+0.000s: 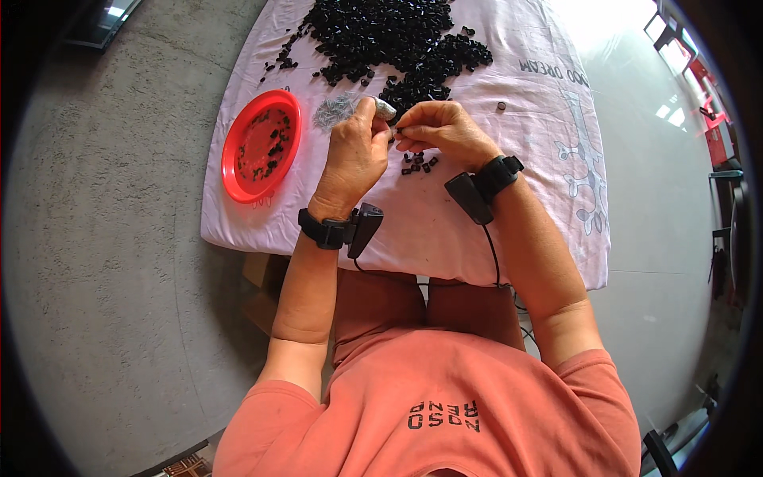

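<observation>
My left hand (358,153) and my right hand (451,133) meet over the table, fingertips almost touching. Between the right thumb and forefinger is a small black plastic piece (400,129). The left fingers are pinched together, but what they hold, if anything, is hidden. A silvery-grey wrap (384,109) shows at the tip of a left finger. Just beyond the left hand lies a heap of thin silvery metal bits (332,112). Several loose black pieces (419,164) lie below the right fingers, and a big pile of black pieces (381,36) spreads across the far side.
A red round basin (230,163) with black pieces in it stands at the left. A small dark ring (501,106) lies to the right on the pink printed cloth (524,230). Wrist straps with black boxes (469,198) trail cables toward my lap.
</observation>
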The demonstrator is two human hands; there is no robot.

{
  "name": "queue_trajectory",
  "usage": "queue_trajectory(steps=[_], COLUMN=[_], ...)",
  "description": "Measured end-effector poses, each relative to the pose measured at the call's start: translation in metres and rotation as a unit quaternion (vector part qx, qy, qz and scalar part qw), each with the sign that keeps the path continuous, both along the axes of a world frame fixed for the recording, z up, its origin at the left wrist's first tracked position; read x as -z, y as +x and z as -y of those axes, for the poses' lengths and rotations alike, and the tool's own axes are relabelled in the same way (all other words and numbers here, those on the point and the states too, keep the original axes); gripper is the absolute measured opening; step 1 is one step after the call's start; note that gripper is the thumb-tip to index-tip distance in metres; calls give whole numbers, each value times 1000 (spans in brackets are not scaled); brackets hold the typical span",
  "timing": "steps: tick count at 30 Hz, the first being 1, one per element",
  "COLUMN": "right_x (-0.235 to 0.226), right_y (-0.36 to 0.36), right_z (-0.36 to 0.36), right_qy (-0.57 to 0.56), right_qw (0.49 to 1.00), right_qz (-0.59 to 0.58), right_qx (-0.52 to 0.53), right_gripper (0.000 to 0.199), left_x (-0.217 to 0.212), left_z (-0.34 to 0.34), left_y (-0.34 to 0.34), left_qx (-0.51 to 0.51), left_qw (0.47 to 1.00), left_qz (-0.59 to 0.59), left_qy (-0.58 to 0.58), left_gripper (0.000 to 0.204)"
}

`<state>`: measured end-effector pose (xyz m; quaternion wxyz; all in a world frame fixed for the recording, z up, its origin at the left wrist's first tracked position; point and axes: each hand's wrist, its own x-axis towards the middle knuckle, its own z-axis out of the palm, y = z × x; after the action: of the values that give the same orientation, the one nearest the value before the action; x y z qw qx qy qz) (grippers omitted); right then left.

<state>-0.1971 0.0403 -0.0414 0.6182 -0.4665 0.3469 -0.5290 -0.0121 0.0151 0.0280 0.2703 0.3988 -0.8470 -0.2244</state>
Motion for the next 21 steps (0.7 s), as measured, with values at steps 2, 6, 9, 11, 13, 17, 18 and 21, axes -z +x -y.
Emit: queue_trajectory(steps=[2, 6, 9, 11, 13, 17, 18, 21], right_x=[2, 2, -1, -1, -2, -1, -1, -3], right_y=[0, 3, 4, 5, 5, 8, 8, 7], right_z=[1, 2, 1, 0, -1, -1, -1, -2], right_qy=[-9, -20, -16, -22, -23, -21, -21, -27], right_qw=[1000, 1000, 998, 998, 998, 997, 997, 996], right_qz=[-4, -17, -54, -53, -55, -66, -70, -78], right_qx=[-3, -5, 5, 11, 18, 21, 21, 18], right_gripper=[13, 12, 11, 11, 11, 12, 13, 14], left_x=[-2, -6, -10, -11, -14, -15, -15, -15], left_z=[1, 3, 2, 3, 4, 9, 9, 10], left_y=[1, 2, 0, -3, -6, -9, -10, -11], left_qx=[14, 29, 36, 48, 47, 53, 60, 73], left_qw=[1000, 998, 996, 995, 993, 991, 990, 990], left_qz=[16, 52, 68, 73, 98, 119, 114, 105], left_qy=[-8, -33, -36, -38, -42, -43, -48, -60], left_gripper=[17, 18, 18, 17, 17, 17, 17, 18])
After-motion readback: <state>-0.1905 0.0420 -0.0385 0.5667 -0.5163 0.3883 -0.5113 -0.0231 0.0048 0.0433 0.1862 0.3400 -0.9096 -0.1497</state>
